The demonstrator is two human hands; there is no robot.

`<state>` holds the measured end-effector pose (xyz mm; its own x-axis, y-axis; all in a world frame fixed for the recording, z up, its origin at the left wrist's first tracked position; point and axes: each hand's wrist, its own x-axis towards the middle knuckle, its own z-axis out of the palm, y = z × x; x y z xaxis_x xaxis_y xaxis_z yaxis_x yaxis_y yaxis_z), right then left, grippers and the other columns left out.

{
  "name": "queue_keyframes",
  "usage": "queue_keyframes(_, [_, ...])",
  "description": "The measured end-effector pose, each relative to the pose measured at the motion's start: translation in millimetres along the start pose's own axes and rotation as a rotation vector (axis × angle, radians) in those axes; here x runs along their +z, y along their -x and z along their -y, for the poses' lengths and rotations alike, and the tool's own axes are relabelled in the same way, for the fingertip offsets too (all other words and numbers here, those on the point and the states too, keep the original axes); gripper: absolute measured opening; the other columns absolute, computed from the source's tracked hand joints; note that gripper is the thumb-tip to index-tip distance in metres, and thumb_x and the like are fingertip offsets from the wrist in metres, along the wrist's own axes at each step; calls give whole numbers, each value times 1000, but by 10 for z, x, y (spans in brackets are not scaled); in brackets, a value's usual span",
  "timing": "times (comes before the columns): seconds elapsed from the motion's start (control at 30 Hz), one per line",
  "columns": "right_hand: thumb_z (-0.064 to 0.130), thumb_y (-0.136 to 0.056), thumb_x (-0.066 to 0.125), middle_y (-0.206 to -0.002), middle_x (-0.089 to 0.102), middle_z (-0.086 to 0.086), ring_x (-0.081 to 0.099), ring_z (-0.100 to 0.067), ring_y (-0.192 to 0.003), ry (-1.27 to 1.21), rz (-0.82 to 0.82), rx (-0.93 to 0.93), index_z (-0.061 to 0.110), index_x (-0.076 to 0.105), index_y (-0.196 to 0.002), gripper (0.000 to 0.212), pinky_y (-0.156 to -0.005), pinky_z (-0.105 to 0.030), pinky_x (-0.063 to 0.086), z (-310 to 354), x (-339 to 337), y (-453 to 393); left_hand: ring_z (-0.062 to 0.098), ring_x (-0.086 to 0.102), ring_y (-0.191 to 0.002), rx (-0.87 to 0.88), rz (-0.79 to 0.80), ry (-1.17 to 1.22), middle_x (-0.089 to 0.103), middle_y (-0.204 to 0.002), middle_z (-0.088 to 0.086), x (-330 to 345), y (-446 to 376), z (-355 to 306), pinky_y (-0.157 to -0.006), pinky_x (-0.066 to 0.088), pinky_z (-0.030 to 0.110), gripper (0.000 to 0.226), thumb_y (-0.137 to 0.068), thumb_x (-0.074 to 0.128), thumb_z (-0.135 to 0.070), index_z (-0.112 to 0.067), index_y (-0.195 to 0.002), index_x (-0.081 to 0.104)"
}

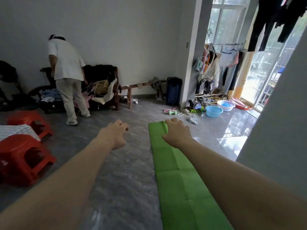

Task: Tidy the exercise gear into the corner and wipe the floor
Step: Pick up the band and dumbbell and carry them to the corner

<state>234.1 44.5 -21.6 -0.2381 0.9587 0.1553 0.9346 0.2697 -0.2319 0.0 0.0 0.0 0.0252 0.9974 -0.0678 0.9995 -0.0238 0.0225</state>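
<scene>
Mat: I see a green mat (176,171) lying flat on the grey floor (116,171), running from the near right edge of view out to mid-room. Fold creases cross it. Its far end is bunched up a little.
Right hand: my right hand (177,132) sits on the mat's far end, fingers curled over the raised fold there and gripping it.
Left hand: my left hand (116,135) hovers over bare floor just left of the mat, not touching it. Fingers are loosely bent and hold nothing.
Dumbbell: a small green dumbbell (172,112) lies on the floor beyond the mat, far right of centre, beside a pink band (168,110). I cannot tell whether they touch.
Stools: two red stools (25,156) stand at the near left, with a checked cloth (16,131) between them.
Other person: a person in white (66,77) bends over a dark chair (103,83) piled with clothes at the far wall.
Bench: a low wooden bench (141,87) stands right of that chair, then a dark suitcase (173,90).
Basins: a blue basin (214,111) and a white basin (226,105) sit on the floor far right, near a clothes rack (219,68) by the window.
</scene>
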Motion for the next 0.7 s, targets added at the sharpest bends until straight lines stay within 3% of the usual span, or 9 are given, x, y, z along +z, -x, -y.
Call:
queue_keyframes(0.17, [31, -83, 63, -139, 43, -8, 42, -30, -127, 3, -41, 94, 20, 44, -133, 55, -99, -48, 41, 172, 51, -430, 25, 46, -122, 69, 4, -39, 37, -137, -1, -105, -511, 265, -95, 47, 43, 54, -83, 63, -28, -27, -134, 44])
queue_keyframes(0.4, [24, -83, 61, -146, 37, -8, 38, -31, -131, -8, -76, 238, 22, 37, -141, 63, -103, -50, 37, 105, 84, -818, 24, 49, -121, 260, 16, -30, 38, -139, -1, -71, -1211, 270, -97, 47, 41, 55, -81, 65, -29, -27, -133, 47])
queue_keyframes(0.7, [29, -86, 60, -138, 45, -8, 42, -30, -127, -20, -46, 308, 19, 46, -133, 50, -98, -46, 40, -199, 340, -1611, 26, 49, -122, 340, 11, -49, 40, -139, 1, -21, -2248, 265, -97, 47, 45, 55, -81, 66, -32, -26, -132, 47])
